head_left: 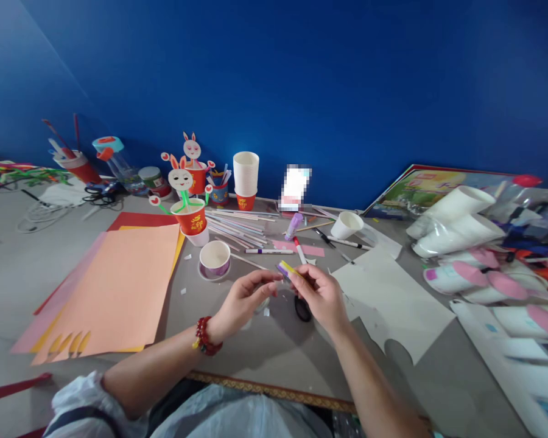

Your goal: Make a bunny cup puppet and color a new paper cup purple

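Over the middle of the table, my right hand [324, 298] pinches a small yellow-and-purple piece [287, 268] between thumb and fingers; its exact kind is unclear. My left hand [246, 298] is close beside it, thumb and fingers drawn together near the piece's left end. Whatever those left fingertips may hold is too small to make out. Black scissors [302, 309] lie below my right hand, only the handle loop showing clearly. Just left of my hands stands a white paper cup [215, 258] in a purple-sided holder or roll. Beyond my fingers rests a purple-capped marker [268, 251].
Coloured paper sheets [119, 286] lie at left. Rabbit-decorated red cups [190, 218], a cup stack [246, 176] and paper straws [237, 228] stand or lie behind. At right are a cut white sheet [393, 298], bagged cups [456, 222] and pink-and-white cup crafts [461, 277].
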`<state>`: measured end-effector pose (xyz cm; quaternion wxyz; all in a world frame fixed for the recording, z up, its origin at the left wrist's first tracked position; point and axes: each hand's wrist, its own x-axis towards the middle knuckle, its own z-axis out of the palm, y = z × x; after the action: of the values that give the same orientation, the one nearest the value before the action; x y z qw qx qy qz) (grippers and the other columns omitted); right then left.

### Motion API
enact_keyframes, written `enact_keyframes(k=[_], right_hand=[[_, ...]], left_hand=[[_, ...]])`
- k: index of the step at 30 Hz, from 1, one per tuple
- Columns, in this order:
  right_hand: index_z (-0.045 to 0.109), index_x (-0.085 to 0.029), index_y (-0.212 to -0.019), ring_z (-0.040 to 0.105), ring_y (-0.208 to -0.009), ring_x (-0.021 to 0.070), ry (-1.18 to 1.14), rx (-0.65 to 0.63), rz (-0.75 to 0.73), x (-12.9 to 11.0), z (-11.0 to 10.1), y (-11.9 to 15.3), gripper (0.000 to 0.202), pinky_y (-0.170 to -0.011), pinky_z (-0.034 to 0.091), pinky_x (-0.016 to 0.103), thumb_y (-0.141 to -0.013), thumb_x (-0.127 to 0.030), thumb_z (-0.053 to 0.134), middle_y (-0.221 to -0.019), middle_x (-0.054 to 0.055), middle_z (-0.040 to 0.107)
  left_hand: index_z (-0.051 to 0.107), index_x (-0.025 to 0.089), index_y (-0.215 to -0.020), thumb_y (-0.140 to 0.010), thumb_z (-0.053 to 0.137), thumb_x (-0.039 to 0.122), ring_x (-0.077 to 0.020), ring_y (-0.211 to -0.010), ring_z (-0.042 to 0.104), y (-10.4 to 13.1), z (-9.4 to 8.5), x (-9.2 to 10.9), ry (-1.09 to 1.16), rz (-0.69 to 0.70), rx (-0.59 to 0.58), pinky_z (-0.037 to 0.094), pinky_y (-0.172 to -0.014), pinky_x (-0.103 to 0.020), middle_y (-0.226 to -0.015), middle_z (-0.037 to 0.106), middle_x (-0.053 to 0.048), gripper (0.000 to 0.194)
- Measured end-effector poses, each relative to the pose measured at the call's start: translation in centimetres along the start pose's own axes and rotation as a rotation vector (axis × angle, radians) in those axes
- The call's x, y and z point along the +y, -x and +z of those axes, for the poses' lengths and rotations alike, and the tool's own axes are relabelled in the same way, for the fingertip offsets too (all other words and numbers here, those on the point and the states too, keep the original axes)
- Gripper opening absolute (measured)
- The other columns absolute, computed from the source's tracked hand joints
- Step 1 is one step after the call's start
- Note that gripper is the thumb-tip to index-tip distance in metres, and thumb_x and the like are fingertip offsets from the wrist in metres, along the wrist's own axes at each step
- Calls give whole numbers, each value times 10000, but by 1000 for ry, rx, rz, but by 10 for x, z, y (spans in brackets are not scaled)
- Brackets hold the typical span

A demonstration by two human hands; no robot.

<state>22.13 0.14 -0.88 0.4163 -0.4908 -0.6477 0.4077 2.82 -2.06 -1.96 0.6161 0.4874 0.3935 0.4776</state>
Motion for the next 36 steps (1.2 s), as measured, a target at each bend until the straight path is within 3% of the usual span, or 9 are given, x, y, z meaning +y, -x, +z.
enact_keyframes(k=[7, 15, 25, 33, 36], right_hand=[[643, -200, -819, 575, -586, 120, 187, 84, -124, -4, 3, 2, 259, -581, 438, 204, -970, -405, 595, -660, -11, 651], [641, -217, -863, 654, -673, 152, 350, 73, -253, -7, 3, 4, 186, -631, 456, 226, -988, -338, 576, -773, 22, 727], [637, -221, -918, 713, -733, 182, 517, 106, -438, -8, 3, 3, 128, -678, 486, 257, -997, -250, 541, -827, 50, 763], [644, -209, -968, 717, -782, 179, 598, 123, -552, -9, 4, 4, 108, -720, 502, 260, -994, -186, 541, -874, 53, 770], [657, -213, -995, 728, -825, 185, 608, 123, -569, -8, 4, 4, 124, -750, 520, 265, -999, -184, 536, -908, 62, 777]], left_hand=[[758, 182, -982, -844, 732, 464, -157, -820, 626, -1, -1, 0, 46, -44, 49, 477, -787, -261, -920, 737, -64, 315], [760, 176, -937, -816, 764, 449, -160, -808, 635, 0, 0, 1, 120, -32, 68, 485, -787, -266, -869, 744, -60, 299], [767, 176, -987, -847, 740, 420, -182, -853, 669, 2, 2, 4, 42, 30, 73, 521, -796, -283, -988, 764, -91, 283], [760, 187, -1045, -929, 650, 356, -189, -904, 669, 4, 0, 6, -131, 193, 38, 521, -850, -300, -1033, 740, -92, 233], [756, 183, -1044, -930, 648, 365, -186, -893, 663, 4, -1, 4, -90, 159, 37, 522, -837, -293, -1021, 740, -89, 240]])
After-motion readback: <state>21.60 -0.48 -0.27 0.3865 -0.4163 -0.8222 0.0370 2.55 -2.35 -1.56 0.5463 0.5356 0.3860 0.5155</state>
